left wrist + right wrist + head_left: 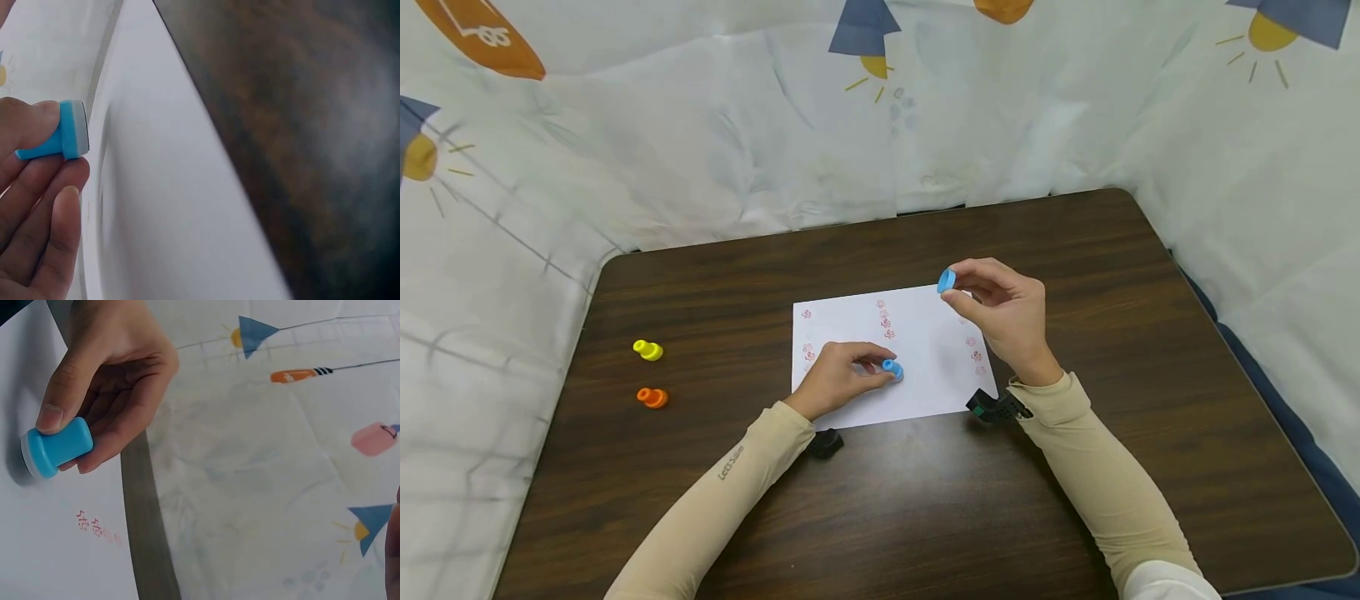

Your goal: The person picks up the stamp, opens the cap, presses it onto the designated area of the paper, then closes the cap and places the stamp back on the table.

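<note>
My left hand (pixel 842 375) pinches a small blue toy stamp (pixel 892 368) between thumb and fingers, close over a white sheet of paper (pixel 928 396). In the left wrist view the stamp (pixel 69 130) shows a narrow handle and a pale band around its wide end. That wide end faces the paper in the right wrist view, where the stamp (pixel 59 447) is under my left thumb. Raised above the sheet's far right corner, my right hand (pixel 1011 312) holds a round blue cap (pixel 947 281) by its edge. Small red printed marks (pixel 886 323) dot the sheet in columns.
On the left of the dark wooden table (pixel 1000 517) stand a yellow stamp (pixel 648 350) and an orange stamp (pixel 652 397). A white patterned curtain (pixel 1037 133) hangs along the back and sides. Each wrist wears a black camera mount (pixel 996 406).
</note>
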Action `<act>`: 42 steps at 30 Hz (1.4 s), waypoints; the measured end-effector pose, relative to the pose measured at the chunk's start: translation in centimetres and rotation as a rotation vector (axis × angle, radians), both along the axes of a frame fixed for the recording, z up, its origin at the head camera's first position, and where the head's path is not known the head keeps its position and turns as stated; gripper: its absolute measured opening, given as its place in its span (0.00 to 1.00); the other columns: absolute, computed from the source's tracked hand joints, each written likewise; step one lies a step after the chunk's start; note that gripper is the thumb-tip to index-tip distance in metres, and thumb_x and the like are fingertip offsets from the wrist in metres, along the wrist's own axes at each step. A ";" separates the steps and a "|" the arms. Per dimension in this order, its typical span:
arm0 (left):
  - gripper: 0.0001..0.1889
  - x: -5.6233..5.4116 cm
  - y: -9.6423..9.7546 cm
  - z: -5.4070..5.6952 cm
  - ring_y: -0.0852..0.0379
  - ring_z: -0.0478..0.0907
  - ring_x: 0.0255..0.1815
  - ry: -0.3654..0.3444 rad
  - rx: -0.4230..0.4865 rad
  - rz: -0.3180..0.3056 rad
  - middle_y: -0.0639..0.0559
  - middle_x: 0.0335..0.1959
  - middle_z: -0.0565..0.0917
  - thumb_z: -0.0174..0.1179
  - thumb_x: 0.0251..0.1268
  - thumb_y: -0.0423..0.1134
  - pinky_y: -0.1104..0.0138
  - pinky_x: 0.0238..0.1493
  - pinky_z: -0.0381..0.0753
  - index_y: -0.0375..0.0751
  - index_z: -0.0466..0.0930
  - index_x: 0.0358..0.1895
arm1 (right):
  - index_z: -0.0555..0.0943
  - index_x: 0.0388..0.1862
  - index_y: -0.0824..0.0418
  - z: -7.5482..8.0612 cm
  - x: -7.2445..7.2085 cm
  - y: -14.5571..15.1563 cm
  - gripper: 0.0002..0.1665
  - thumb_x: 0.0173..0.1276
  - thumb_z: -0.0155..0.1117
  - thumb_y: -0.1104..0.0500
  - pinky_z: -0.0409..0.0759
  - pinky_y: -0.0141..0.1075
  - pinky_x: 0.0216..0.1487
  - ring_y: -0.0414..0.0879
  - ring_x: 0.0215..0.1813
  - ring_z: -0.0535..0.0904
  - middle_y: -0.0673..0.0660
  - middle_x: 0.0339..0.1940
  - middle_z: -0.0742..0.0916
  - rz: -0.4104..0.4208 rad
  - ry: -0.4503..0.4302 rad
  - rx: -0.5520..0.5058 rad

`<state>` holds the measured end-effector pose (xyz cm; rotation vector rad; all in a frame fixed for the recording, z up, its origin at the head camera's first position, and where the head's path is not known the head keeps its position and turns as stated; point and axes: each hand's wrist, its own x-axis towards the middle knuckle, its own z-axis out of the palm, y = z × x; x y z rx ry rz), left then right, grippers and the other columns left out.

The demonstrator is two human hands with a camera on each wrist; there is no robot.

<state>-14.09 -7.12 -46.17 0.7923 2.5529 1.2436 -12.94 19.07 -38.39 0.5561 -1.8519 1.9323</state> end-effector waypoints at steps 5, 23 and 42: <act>0.13 -0.1 0.1 0.2 0.63 0.82 0.35 0.000 -0.019 -0.015 0.55 0.39 0.92 0.77 0.59 0.41 0.72 0.41 0.85 0.45 0.91 0.47 | 0.83 0.48 0.81 0.0 0.0 0.0 0.17 0.58 0.73 0.78 0.90 0.31 0.47 0.38 0.43 0.89 0.44 0.43 0.91 -0.001 -0.003 0.012; 0.13 0.1 0.6 0.2 0.61 0.83 0.39 0.060 -0.088 -0.044 0.54 0.41 0.92 0.75 0.61 0.40 0.68 0.46 0.87 0.43 0.91 0.48 | 0.83 0.48 0.81 -0.5 -0.2 -0.2 0.17 0.60 0.73 0.76 0.90 0.29 0.48 0.38 0.43 0.89 0.44 0.44 0.91 0.022 0.000 0.005; 0.11 0.3 0.8 0.4 0.61 0.83 0.40 0.084 -0.125 -0.062 0.57 0.41 0.91 0.75 0.62 0.40 0.66 0.48 0.87 0.46 0.90 0.47 | 0.83 0.48 0.82 -0.5 -0.1 -0.4 0.17 0.57 0.71 0.81 0.90 0.31 0.48 0.39 0.43 0.89 0.45 0.43 0.91 0.026 -0.005 -0.009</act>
